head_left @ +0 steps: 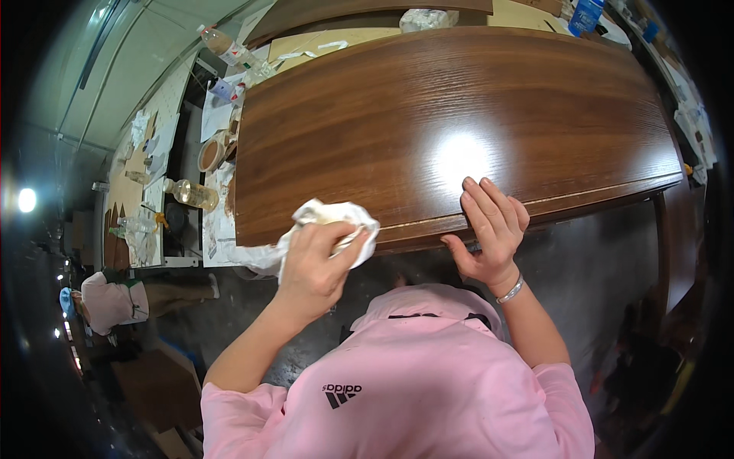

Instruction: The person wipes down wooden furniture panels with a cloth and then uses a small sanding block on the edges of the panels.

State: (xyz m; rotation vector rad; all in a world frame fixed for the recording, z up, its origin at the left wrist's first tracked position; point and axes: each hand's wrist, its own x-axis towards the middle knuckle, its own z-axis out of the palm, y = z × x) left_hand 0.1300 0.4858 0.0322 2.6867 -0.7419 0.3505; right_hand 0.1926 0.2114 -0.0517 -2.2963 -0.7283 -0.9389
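A wide brown wood-grain panel (344,130) lies flat before me, with a pale line along its near edge. My left hand (317,256) is closed on a crumpled white cloth (359,218) at the panel's near left edge. Part of the cloth hangs down to the left of the hand. Farther right along that edge rests my right hand (493,226), its fingers stretched out on the panel's top and its thumb apart. A bright lamp reflection shines on the surface just beyond those fingertips.
Left of the panel stand a bottle of yellowish liquid (193,195), a round brown tub (210,156) and clear plastic bottles (222,44). Another panel (367,14) lies behind. A blue can (586,17) is at the far right. A person in pink (115,302) stands at far left.
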